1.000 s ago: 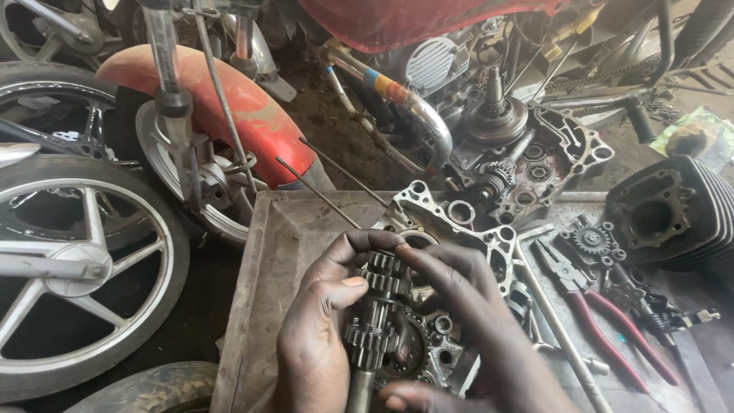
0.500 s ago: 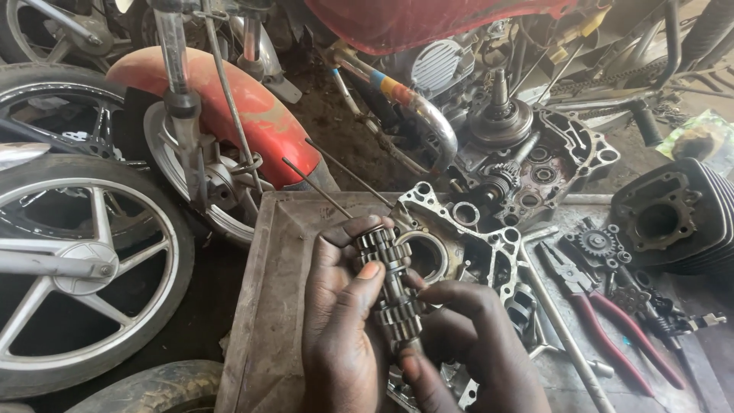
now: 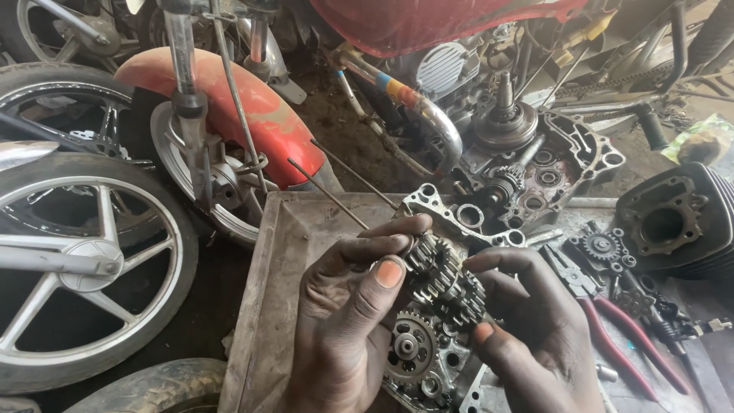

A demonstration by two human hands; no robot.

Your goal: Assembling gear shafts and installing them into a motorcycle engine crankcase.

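Note:
My left hand point(image 3: 348, 321) and my right hand point(image 3: 535, 329) together grip a greasy gear shaft point(image 3: 447, 279) stacked with several toothed gears, held tilted above a metal tray point(image 3: 283, 268). The left thumb and fingers pinch its upper end; the right fingers wrap its lower end. Below the shaft lies an engine case half point(image 3: 417, 359) with a gear seated in it. Both hands are dark with oil.
An open engine crankcase point(image 3: 550, 164) with a clutch hub point(image 3: 505, 118) lies beyond the tray. A finned cylinder point(image 3: 673, 226) and red-handled pliers point(image 3: 619, 336) sit right. A motorcycle's wheel point(image 3: 84, 260), red fender point(image 3: 260, 115) and exhaust pipe point(image 3: 413, 115) crowd the left and back.
The gear shaft has been lifted from upright over the case and tilted. My right hand shifted to the shaft's lower right end; the view moved closer.

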